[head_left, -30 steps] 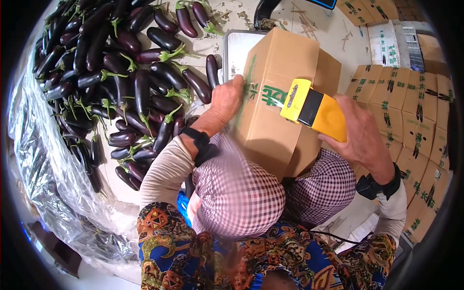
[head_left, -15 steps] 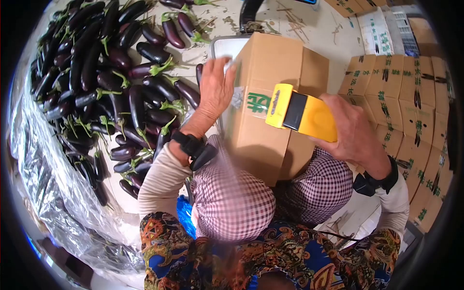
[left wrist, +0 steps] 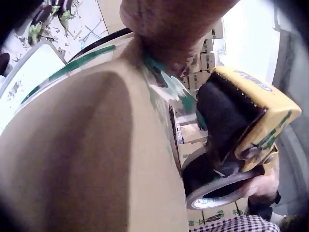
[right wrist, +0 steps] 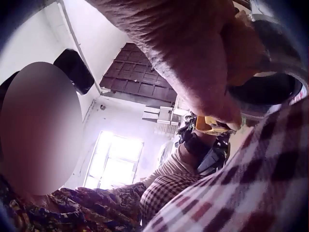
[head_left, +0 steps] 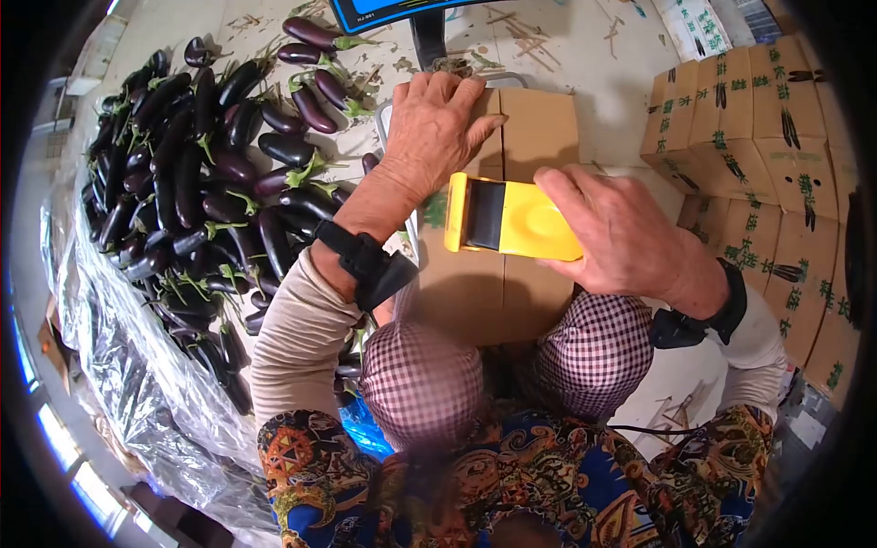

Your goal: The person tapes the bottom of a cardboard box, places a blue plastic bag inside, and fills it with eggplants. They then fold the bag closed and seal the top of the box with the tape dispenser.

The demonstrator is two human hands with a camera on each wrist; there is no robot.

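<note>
A closed cardboard box (head_left: 541,137) stands against the person's checked-cloth knees. The left hand (head_left: 429,137) lies across its far left part, fingers extended and thumb spread. My right hand (head_left: 630,239) grips a yellow tape dispenser (head_left: 534,222) over the middle of the box. In the left wrist view, a strip of clear tape with green print (left wrist: 176,89) runs from beneath the left hand (left wrist: 169,34) to the dispenser (left wrist: 265,94). The tape roll (right wrist: 270,89) shows beside the right hand (right wrist: 193,67) in the right wrist view. The left fingertips are hidden there.
Many eggplants (head_left: 174,183) lie heaped at the left beside clear plastic sheeting (head_left: 137,365). Printed cartons (head_left: 767,183) are stacked at the right. A blue-edged display (head_left: 384,11) on a black post stands beyond the box, with stem scraps on the floor.
The left hand has come off the box's left side, lifted, and now lies on its far part. The dispenser has shifted a little left. The box appears turned straighter, and the head view has shifted.
</note>
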